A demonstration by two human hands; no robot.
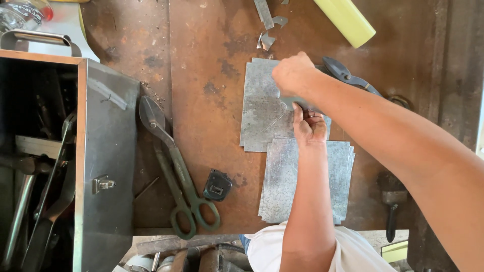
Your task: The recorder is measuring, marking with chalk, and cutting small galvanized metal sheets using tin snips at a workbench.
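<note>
Fingers of our left hand (309,126) press flat on the metal sheet (264,108), which lies mid-bench on the rusty workbench (201,126), overlapping a stack of sheets (282,181) nearer us. Our right hand (293,74) curls shut around dark-handled snips (348,75) at the sheet's far edge. Left lie green-handled tin snips (174,168), then a small black tape measure (217,185).
</note>
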